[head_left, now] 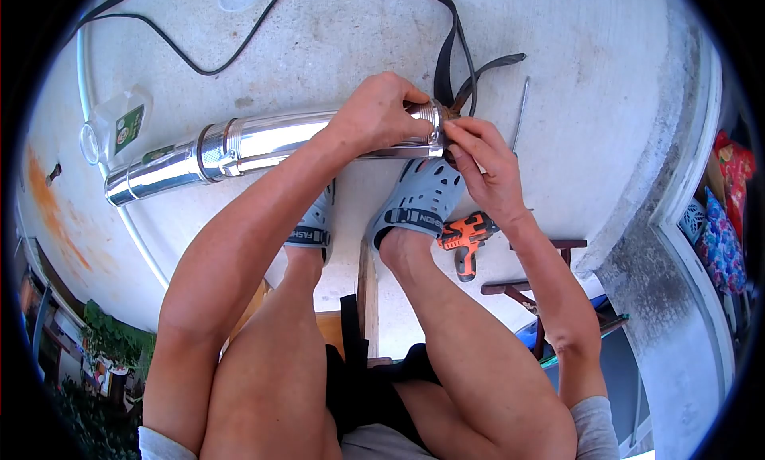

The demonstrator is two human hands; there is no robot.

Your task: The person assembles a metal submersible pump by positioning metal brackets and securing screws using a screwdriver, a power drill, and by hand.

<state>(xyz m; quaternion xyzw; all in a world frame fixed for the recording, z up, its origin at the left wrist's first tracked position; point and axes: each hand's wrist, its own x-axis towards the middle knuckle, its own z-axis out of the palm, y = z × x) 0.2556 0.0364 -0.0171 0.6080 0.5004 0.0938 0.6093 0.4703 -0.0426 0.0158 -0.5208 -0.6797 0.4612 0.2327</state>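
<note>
A long, shiny steel submersible pump (279, 135) lies across the concrete just beyond my feet, with a perforated band and clamps along its body. My left hand (382, 113) is closed over its right end, thumb and fingers on the ribbed collar. Fingers of my right hand (488, 169) are pinched together at the rim of that same end; whatever lies between them is hidden. Behind the fingertips, a brownish fitting (452, 112) shows at the pump's mouth, close to a black strap (444, 65).
An orange cordless drill (468, 238) lies right of my clog (426, 190). A thin screwdriver-like rod (522, 113) rests farther right. Black cable (211, 71) loops at the back. A clear plastic jug (119, 125) stands left, near a pale hose (143, 249).
</note>
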